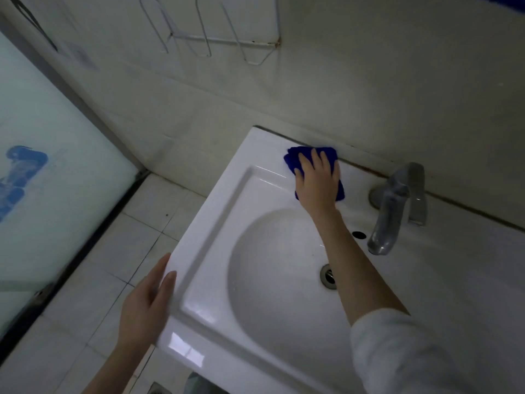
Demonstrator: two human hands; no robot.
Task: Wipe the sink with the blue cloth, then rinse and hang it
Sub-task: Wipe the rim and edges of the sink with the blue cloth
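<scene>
The white ceramic sink fills the middle of the view, its round basin and metal drain below the chrome tap. A blue cloth lies flat on the sink's back ledge, close to the wall and left of the tap. My right hand presses down on the cloth with fingers spread, arm stretched across the basin. My left hand rests flat against the sink's left edge, fingers straight and holding nothing.
A white wire rack is fixed to the tiled wall above the sink. A frosted glass door with a blue pattern stands at the left. White floor tiles lie beside the sink.
</scene>
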